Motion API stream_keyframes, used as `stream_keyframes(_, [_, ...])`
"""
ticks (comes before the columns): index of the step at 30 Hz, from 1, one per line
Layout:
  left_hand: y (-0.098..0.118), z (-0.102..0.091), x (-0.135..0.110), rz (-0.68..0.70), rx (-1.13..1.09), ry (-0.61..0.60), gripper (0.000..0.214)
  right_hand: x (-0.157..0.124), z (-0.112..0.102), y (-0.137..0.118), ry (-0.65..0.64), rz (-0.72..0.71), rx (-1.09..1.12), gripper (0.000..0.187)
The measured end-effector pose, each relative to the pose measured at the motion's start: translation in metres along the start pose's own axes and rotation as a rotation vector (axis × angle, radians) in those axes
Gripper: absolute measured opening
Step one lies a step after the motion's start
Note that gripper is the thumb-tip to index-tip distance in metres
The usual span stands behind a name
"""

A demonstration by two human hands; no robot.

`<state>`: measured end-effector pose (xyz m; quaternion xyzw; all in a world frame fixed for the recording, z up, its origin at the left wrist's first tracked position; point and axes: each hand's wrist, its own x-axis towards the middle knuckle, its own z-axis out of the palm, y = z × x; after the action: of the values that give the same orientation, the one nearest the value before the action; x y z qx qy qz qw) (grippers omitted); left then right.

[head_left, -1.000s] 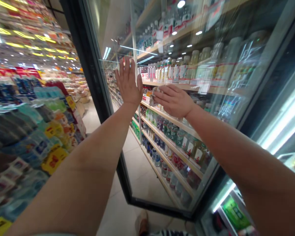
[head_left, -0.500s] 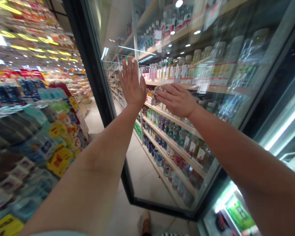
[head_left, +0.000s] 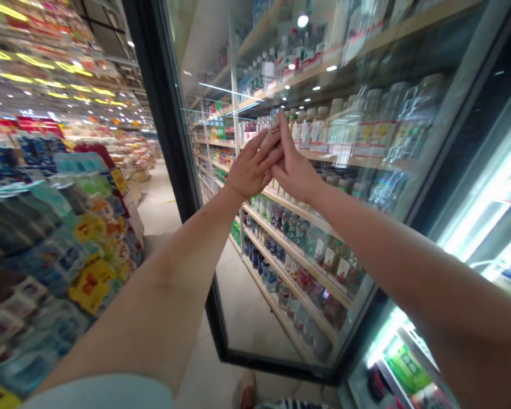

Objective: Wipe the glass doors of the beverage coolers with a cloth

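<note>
Black cooler-door frame (head_left: 160, 113), pale blue sleeve (head_left: 102, 395), green packet (head_left: 404, 366), black-and-white striped cloth (head_left: 289, 404).

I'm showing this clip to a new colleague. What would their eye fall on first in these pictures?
The two bare hands come first: the left hand and right hand meet at centre, raised before the glass door of a cooler. Behind the glass, rows of bottles line the shelves, while brightly packaged goods with yellow tags crowd the left side.

The head camera, worn on the person's head, faces forward and down, close before the glass cooler door (head_left: 255, 307).
</note>
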<state>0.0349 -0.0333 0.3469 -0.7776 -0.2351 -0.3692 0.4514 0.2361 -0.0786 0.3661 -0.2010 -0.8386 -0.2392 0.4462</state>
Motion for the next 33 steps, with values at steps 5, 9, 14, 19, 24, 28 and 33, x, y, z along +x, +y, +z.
stream_keyframes(5, [0.005, -0.006, -0.003, 0.016, 0.064, 0.116, 0.055, -0.009, -0.032, 0.048, -0.001, -0.086, -0.283, 0.063])
stream_keyframes(9, [0.013, -0.013, -0.005, -0.036, 0.091, 0.145, 0.051, -0.024, -0.028, 0.069, 0.053, 0.011, -0.315, 0.061])
stream_keyframes(14, [0.013, -0.012, -0.004, -0.143, 0.093, 0.223, 0.051, -0.031, -0.016, 0.061, 0.088, 0.031, -0.374, 0.059])
stream_keyframes(19, [-0.003, 0.003, -0.002, -0.506, 0.088, 0.591, 0.065, -0.032, -0.018, 0.061, 0.065, 0.041, -0.429, 0.059])
stream_keyframes(24, [-0.006, 0.008, -0.013, -0.331, -0.031, 0.38, 0.067, -0.031, -0.017, 0.059, 0.051, 0.06, -0.456, 0.061])
stream_keyframes(28, [-0.003, 0.008, -0.028, -0.053, -0.082, 0.113, 0.058, -0.03, -0.013, 0.062, 0.064, 0.057, -0.456, 0.063])
stream_keyframes(33, [0.0, 0.019, -0.035, -0.406, 0.012, 0.487, 0.063, -0.029, -0.011, 0.063, 0.069, 0.049, -0.446, 0.059])
